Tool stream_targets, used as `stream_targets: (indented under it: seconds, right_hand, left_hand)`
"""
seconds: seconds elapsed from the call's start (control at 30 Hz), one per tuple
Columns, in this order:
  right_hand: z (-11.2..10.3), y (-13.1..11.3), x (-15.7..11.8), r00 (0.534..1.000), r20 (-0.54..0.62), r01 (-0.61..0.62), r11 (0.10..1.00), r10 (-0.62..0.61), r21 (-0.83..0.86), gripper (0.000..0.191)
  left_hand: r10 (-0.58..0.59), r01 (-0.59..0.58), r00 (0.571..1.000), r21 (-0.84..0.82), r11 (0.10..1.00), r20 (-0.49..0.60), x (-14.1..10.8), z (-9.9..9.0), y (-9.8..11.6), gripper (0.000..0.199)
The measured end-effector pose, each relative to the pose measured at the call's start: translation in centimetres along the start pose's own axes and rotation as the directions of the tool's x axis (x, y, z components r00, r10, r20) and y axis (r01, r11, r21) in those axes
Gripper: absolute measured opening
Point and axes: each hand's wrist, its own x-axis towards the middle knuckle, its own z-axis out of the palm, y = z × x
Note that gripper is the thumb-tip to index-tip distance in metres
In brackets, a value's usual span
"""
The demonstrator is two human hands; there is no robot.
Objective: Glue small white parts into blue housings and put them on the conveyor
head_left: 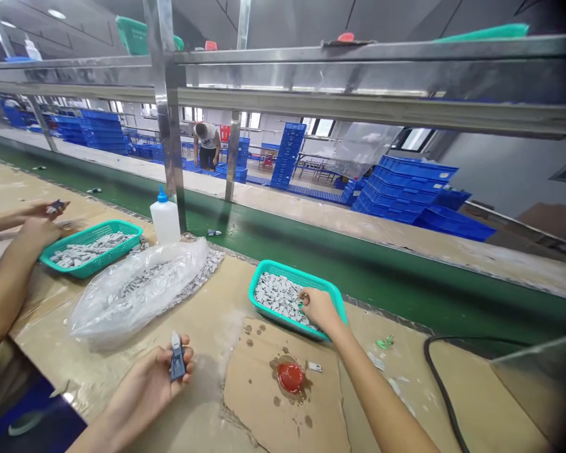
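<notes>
My left hand holds a small blue part with a grey tip upright above the workbench. My right hand reaches into a teal basket filled with several small grey pieces; its fingers pinch among the pieces at the basket's right side, and I cannot tell whether it holds one. A small red dish sits on a stained cardboard sheet between my two arms, with a tiny grey piece lying beside it.
A clear plastic bag of grey pieces lies to the left, a white squeeze bottle behind it. A co-worker's hands work by a second teal basket. A green conveyor runs behind. A black cable curls at the right.
</notes>
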Motion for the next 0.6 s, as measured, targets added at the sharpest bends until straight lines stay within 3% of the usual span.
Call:
stream_targets:
  seconds: [0.17, 0.3, 0.37, 0.43, 0.5, 0.57, 0.6]
  right_hand:
    - [-0.6, -0.7, 0.4, 0.996, -0.030, -0.083, 0.993, 0.086, 0.086, 0.020]
    - [-2.8, -1.8, -1.5, 0.993, -0.088, -0.052, 0.960, 0.079, 0.276, 0.012]
    - [-3.9, -2.6, -4.5, 0.992, -0.116, 0.006, 0.915, 0.045, 0.404, 0.005]
    - [-4.3, -3.8, -8.8, 0.991, -0.132, 0.093, 0.848, -0.027, 0.522, 0.012]
    - [-3.8, -5.4, -13.6, 0.985, -0.132, 0.172, 0.779, -0.115, 0.603, 0.014]
    - [-2.7, -6.8, -17.6, 0.938, -0.224, 0.342, 0.619, -0.263, 0.707, 0.018]
    - [-2.1, -7.5, -19.2, 0.929, -0.254, 0.367, 0.606, -0.268, 0.705, 0.020]
  left_hand:
    - [0.015, -0.021, 0.992, 0.041, 0.999, 0.125, -1.3, -0.2, -3.2, 0.006]
    - [0.067, -0.075, 0.997, 0.186, 0.980, 0.049, -1.7, 1.3, -3.7, 0.015]
    - [0.084, -0.099, 0.995, 0.310, 0.946, 0.060, -1.5, 2.3, -3.6, 0.014]
    - [0.075, -0.113, 0.991, 0.409, 0.906, 0.108, -1.2, 3.2, -3.6, 0.008]
    - [0.077, -0.156, 0.982, 0.517, 0.842, 0.171, -1.0, 3.9, -4.2, 0.002]
    - [0.065, -0.230, 0.960, 0.637, 0.736, 0.272, -0.8, 4.5, -5.2, 0.009]
    - [0.035, -0.262, 0.944, 0.683, 0.681, 0.327, -0.8, 4.7, -5.8, 0.013]
